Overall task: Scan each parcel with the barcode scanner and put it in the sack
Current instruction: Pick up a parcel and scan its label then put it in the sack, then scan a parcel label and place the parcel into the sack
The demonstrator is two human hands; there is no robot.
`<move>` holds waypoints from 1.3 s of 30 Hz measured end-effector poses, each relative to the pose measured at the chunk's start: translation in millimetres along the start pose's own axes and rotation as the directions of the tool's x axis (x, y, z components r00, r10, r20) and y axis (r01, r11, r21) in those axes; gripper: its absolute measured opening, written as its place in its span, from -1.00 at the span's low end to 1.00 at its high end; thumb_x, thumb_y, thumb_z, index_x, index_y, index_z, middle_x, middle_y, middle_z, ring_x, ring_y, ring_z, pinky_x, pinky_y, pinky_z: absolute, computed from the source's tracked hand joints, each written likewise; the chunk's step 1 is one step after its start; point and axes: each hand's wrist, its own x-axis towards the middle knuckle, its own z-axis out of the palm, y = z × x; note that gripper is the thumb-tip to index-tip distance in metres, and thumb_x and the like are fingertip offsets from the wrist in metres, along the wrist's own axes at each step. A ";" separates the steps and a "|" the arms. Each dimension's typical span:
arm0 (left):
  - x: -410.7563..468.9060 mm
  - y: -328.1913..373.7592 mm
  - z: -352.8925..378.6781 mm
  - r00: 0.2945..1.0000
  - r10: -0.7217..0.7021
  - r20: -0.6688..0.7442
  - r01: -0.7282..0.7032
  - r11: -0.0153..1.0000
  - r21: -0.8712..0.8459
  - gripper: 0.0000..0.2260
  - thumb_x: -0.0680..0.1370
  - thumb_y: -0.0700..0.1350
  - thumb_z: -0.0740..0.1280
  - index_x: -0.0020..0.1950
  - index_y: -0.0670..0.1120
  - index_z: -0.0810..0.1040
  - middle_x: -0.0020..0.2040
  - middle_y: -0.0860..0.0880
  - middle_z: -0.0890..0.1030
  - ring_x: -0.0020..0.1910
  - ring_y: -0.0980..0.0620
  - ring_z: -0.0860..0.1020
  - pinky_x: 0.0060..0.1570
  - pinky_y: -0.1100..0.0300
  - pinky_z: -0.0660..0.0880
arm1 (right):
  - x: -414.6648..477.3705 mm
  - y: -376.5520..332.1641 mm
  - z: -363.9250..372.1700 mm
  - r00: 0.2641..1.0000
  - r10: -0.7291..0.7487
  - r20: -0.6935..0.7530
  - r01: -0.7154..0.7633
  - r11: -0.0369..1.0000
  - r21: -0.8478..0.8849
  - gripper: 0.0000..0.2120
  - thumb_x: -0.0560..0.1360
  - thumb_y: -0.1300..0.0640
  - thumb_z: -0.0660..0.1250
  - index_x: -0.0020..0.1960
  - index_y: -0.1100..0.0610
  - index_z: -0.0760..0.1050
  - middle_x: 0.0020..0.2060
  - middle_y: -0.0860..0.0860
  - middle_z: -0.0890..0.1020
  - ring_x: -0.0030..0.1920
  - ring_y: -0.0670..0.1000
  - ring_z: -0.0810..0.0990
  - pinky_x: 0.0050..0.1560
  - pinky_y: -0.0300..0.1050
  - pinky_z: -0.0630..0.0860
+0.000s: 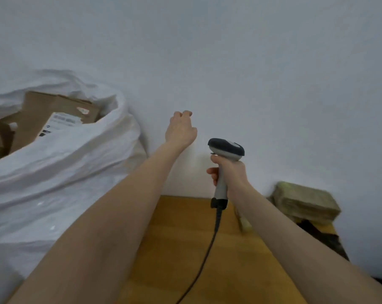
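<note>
1. Left of the grip on the barcode scanner [226, 149], left hand [181, 130] is hovering in open space, fingers loosely curled, holding nothing.
2. Right hand [228, 172] is wrapping the handle.
3. Farther left, sack [60, 167] is gaping, parcels [54, 115] inside; blurred parcel [304, 202] is sitting right, at table [181, 249] edge.

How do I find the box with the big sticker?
Find the big white sack on the left. Brown cardboard boxes lie in its open top. The labelled box is the only one showing a large white printed sticker.
</note>
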 end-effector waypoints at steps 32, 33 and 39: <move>-236.6 98.0 425.1 0.571 0.436 0.696 -0.664 0.743 0.079 -0.78 0.61 -0.14 0.22 0.19 0.04 0.56 0.23 -0.02 0.42 0.17 -0.13 0.42 0.07 0.00 0.43 | -14.7 154.4 -364.9 0.699 0.395 -0.596 -0.299 0.919 0.259 -0.88 0.49 0.18 0.43 -0.12 0.25 0.58 -0.47 0.08 0.62 -0.53 -0.05 0.52 -0.41 -0.16 0.49; -229.7 89.5 417.3 0.546 0.426 0.721 -0.626 0.780 0.012 -0.79 0.61 -0.14 0.22 0.18 0.03 0.56 0.23 0.00 0.44 0.18 -0.09 0.43 0.06 0.04 0.44 | -15.0 148.4 -360.7 0.713 0.391 -0.581 -0.288 0.920 0.265 -0.88 0.49 0.18 0.44 -0.12 0.24 0.58 -0.46 0.08 0.63 -0.52 -0.05 0.52 -0.40 -0.15 0.49; -157.4 62.4 326.0 0.679 0.022 0.733 0.414 0.814 -0.407 -0.90 0.55 -0.13 0.37 -0.17 -0.05 0.59 -0.22 0.08 0.64 -0.16 0.08 0.57 -0.18 0.33 0.42 | -12.7 102.5 -324.0 0.789 0.333 -0.516 -0.199 0.934 0.297 -0.86 0.49 0.15 0.45 -0.16 0.21 0.56 -0.43 0.09 0.62 -0.49 -0.03 0.52 -0.36 -0.14 0.49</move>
